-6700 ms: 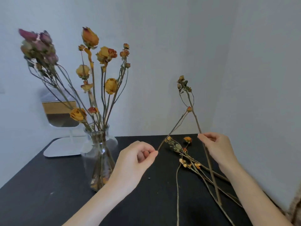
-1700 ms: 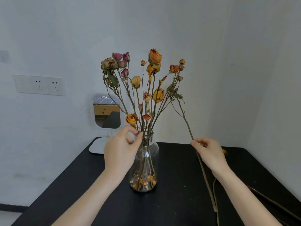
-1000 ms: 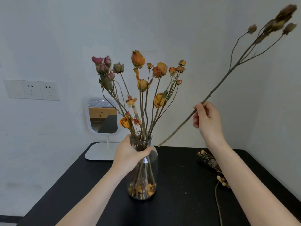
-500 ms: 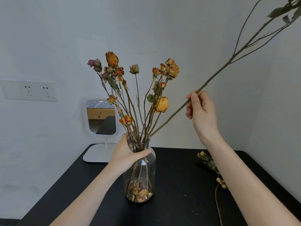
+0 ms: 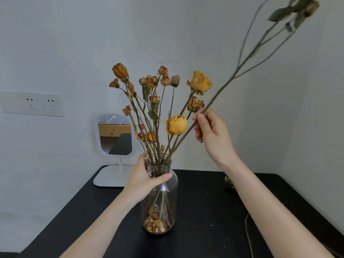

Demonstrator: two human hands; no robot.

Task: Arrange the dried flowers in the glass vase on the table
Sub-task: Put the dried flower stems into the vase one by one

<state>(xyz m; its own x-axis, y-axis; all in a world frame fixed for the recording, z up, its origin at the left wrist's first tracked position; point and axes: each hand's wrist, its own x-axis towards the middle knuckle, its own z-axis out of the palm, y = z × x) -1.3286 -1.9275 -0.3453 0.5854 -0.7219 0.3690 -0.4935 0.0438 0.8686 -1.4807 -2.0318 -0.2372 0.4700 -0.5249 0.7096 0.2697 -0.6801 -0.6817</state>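
A clear glass vase (image 5: 161,205) stands mid-table with several dried yellow and orange roses (image 5: 176,124) rising from it and loose petals at its bottom. My left hand (image 5: 144,180) grips the vase neck. My right hand (image 5: 211,135) pinches a long dried branch (image 5: 226,84) that slants up to the top right, where its leaves and buds blur. The branch's lower end reaches into the vase mouth among the other stems.
The black table (image 5: 204,216) meets white walls at the back and right. A small white mirror (image 5: 115,135) on a flat base stands behind the vase. More dried stems (image 5: 228,180) lie at the right, partly behind my arm. A wall socket (image 5: 33,104) is at left.
My right hand has lowered the branch; its lower end went from beside the vase into the vase mouth. My left hand moved from the stems to grip the neck and stayed.
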